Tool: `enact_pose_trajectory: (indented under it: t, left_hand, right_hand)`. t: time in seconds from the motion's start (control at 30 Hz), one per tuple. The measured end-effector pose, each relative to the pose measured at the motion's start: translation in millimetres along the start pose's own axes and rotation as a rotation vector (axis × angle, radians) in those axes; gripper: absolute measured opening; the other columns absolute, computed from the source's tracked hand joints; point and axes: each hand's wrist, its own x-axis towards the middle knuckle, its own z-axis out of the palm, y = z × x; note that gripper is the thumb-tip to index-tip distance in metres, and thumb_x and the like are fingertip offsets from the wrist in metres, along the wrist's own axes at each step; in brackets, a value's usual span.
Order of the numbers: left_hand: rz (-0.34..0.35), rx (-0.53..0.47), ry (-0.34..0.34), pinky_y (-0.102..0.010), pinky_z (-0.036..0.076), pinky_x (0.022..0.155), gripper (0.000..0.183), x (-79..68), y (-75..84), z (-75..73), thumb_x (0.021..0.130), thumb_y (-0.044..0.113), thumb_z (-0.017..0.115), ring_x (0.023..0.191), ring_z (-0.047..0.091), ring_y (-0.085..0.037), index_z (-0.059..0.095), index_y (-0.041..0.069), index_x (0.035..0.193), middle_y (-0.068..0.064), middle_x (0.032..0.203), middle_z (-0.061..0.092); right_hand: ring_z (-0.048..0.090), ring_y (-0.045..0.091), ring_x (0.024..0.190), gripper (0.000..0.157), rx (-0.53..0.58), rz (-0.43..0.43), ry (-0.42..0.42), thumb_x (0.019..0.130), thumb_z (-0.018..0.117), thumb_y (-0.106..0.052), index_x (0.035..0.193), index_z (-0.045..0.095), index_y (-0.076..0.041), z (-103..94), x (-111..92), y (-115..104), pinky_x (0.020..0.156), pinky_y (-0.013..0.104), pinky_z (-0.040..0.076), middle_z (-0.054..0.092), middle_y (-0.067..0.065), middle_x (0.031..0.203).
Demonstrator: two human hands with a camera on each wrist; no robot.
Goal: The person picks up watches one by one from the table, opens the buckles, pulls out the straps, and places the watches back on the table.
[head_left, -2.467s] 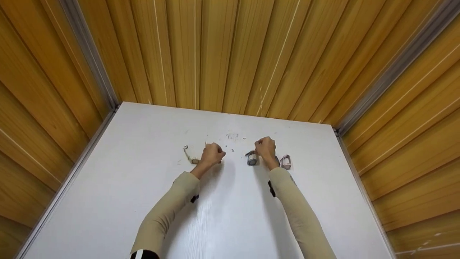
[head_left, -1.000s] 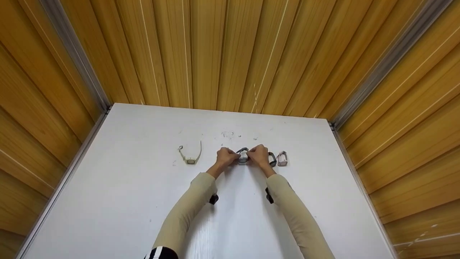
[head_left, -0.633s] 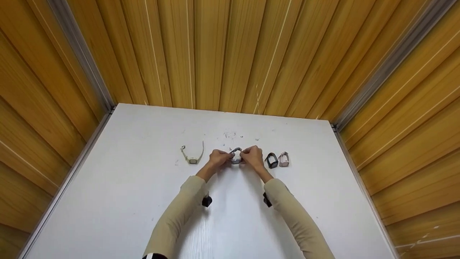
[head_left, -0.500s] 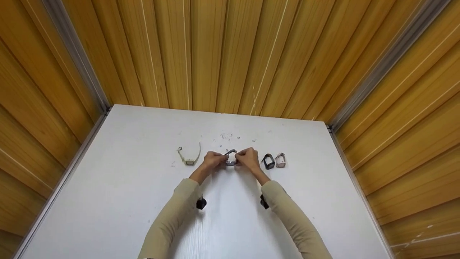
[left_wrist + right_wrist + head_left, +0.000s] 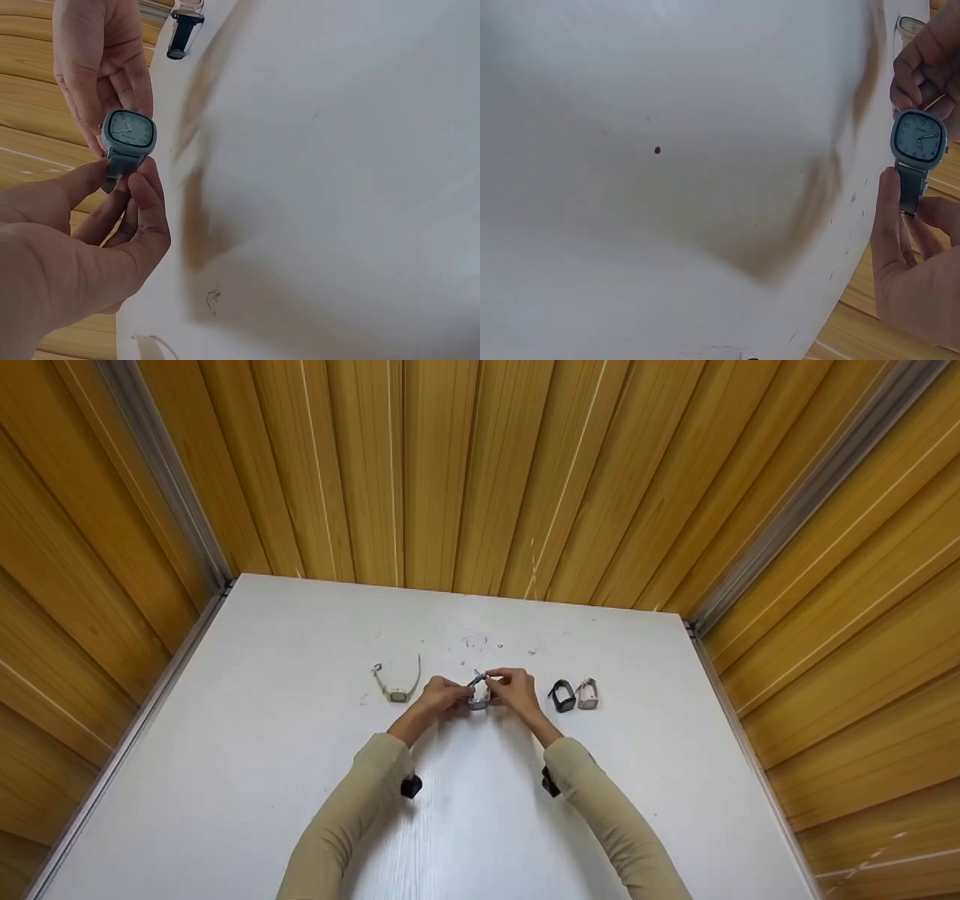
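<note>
A grey-blue wristwatch [image 5: 478,704] with a squarish face is held between both hands at the middle of the table. My left hand [image 5: 444,694] pinches its strap from the left. From the right, my right hand [image 5: 516,690] grips the strap near its upper end. The strap arches in a loop; whether its buckle is fastened cannot be told. In the left wrist view the watch dial [image 5: 129,129] faces the camera, fingers on either side. The right wrist view shows the same dial [image 5: 919,137] with the strap running down between thumb and fingers.
A yellow-green watch [image 5: 398,697] lies left with its strap spread apart. To the right stand a black watch [image 5: 564,703] and a pink watch [image 5: 589,702], straps looped. Dark marks [image 5: 475,642] dot the white table [image 5: 315,660]; wooden panels [image 5: 450,472] rise behind.
The left hand came from beside the yellow-green watch to the grey-blue one, and the right hand took hold of it too. Both then carried it left, uncovering the black watch.
</note>
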Motion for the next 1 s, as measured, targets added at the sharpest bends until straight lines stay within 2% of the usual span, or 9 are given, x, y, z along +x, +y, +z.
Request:
enact_pose_trajectory:
  t: [0.13,0.27,0.33,0.4,0.53,0.7,0.8,0.87,1.0]
  left_hand:
    - [-0.004,0.007,-0.022,-0.019,0.042,0.056,0.020,0.9,-1.8,-1.6,0.090,0.012,0.073,0.057,0.055,-0.006,0.079,-0.007,0.086,0.004,0.063,0.067]
    - [-0.002,0.016,-0.006,-0.019,0.043,0.055,0.021,0.0,-0.4,-2.4,0.090,0.013,0.073,0.059,0.056,-0.007,0.078,-0.008,0.089,0.000,0.067,0.070]
    - [0.007,0.005,0.008,-0.021,0.050,0.058,0.022,-0.7,0.9,-2.8,0.090,0.012,0.074,0.061,0.061,-0.009,0.077,-0.009,0.092,-0.004,0.071,0.073]
    - [0.027,-0.018,0.020,-0.026,0.060,0.067,0.021,-0.7,2.5,-2.9,0.090,0.010,0.073,0.066,0.067,-0.011,0.075,-0.010,0.094,-0.008,0.076,0.075]
    - [0.128,-0.010,0.040,-0.038,0.064,0.081,0.018,-0.1,5.8,-4.0,0.090,0.006,0.074,0.071,0.070,-0.012,0.074,-0.011,0.097,-0.014,0.083,0.077]
    - [0.270,0.096,0.023,-0.027,0.058,0.076,0.020,1.7,7.5,-9.1,0.090,0.004,0.074,0.076,0.066,-0.009,0.074,-0.011,0.103,-0.019,0.094,0.078]
    - [0.336,0.141,-0.006,-0.023,0.055,0.078,0.023,3.8,5.4,-12.6,0.090,0.002,0.073,0.087,0.070,-0.015,0.073,-0.010,0.109,-0.020,0.103,0.077]
    - [0.386,0.176,-0.014,-0.024,0.056,0.082,0.023,5.1,3.9,-14.3,0.090,0.002,0.074,0.095,0.073,-0.022,0.073,-0.007,0.111,-0.021,0.108,0.077]
    - [0.466,0.190,-0.014,-0.035,0.061,0.089,0.022,5.2,1.7,-16.4,0.088,0.003,0.077,0.102,0.074,-0.032,0.076,-0.002,0.109,-0.021,0.110,0.076]
  right_hand:
    - [0.075,0.021,0.067,0.018,0.008,-0.001,-0.008,0.093,0.068,0.000,0.109,0.075,0.006,1.7,0,0,0.059,0.027,0.063,0.075,0.024,0.084]
    - [0.074,0.018,0.065,0.019,0.047,-0.011,-0.002,0.096,0.066,-0.001,0.110,0.074,0.009,4.4,0,1,0.058,0.028,0.063,0.075,0.025,0.085]
    - [0.074,0.019,0.064,0.018,0.068,-0.019,0.010,0.096,0.065,0.000,0.110,0.074,0.010,5.8,0,2,0.058,0.030,0.063,0.074,0.025,0.086]
    - [0.074,0.022,0.065,0.018,0.083,-0.035,0.029,0.096,0.065,0.001,0.110,0.074,0.009,7.1,1,2,0.059,0.031,0.064,0.074,0.026,0.086]
    - [0.076,0.032,0.072,0.019,0.150,-0.082,0.054,0.096,0.064,0.004,0.112,0.072,0.011,8.8,1,1,0.063,0.036,0.065,0.073,0.030,0.090]
    - [0.075,0.044,0.087,0.024,0.242,-0.145,0.055,0.096,0.065,0.004,0.117,0.067,0.015,8.0,-1,1,0.072,0.040,0.065,0.071,0.034,0.106]
    - [0.072,0.050,0.095,0.026,0.263,-0.184,0.043,0.096,0.065,0.004,0.118,0.065,0.017,6.6,-2,2,0.078,0.042,0.064,0.069,0.036,0.114]
    - [0.069,0.054,0.099,0.026,0.266,-0.212,0.032,0.096,0.064,0.006,0.118,0.064,0.019,5.4,-4,2,0.081,0.045,0.063,0.067,0.038,0.116]
    - [0.067,0.056,0.103,0.025,0.240,-0.262,0.017,0.094,0.063,0.011,0.117,0.063,0.020,2.4,-10,-2,0.086,0.050,0.061,0.067,0.039,0.114]
